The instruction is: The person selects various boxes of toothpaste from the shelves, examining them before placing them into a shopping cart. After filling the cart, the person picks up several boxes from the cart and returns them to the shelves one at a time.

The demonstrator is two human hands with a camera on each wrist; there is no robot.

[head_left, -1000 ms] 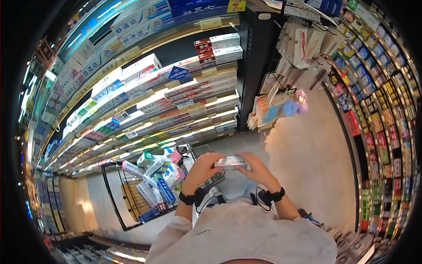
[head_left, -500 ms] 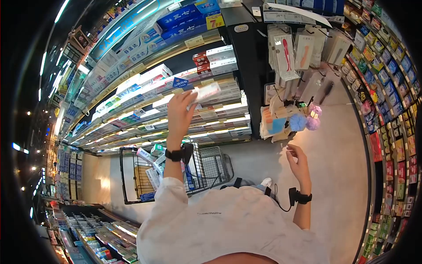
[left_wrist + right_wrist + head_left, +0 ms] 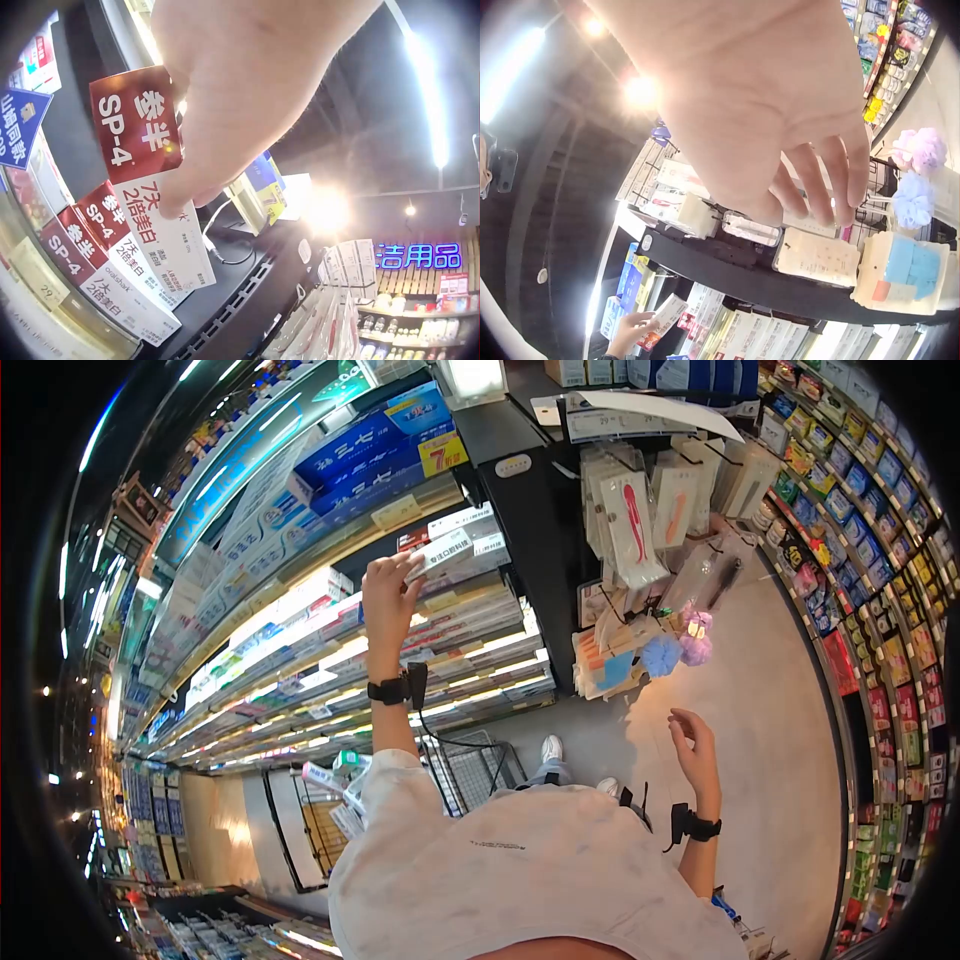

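My left hand (image 3: 388,610) is raised to the toothpaste shelf and grips a red-and-white toothpaste box (image 3: 139,124), thumb on its white face. The held box is close above a short stack of matching boxes (image 3: 116,289), which it overlaps in the left wrist view. My right hand (image 3: 697,760) hangs free on the right with loosely bent fingers and nothing in it. In the right wrist view its palm (image 3: 757,97) fills the top, near hanging packs.
A wire shopping cart (image 3: 465,765) with several boxes stands below the shelf. Hanging packs (image 3: 630,525) and bath puffs (image 3: 662,656) jut from the shelf end. Another stocked shelf (image 3: 890,610) runs along the right. A blue diamond-shaped sign (image 3: 22,126) sits beside the stack.
Both hands held the toothpaste box before my body. Then the right hand let go and moved right, while the left hand carried the box up and forward to the matching stack.
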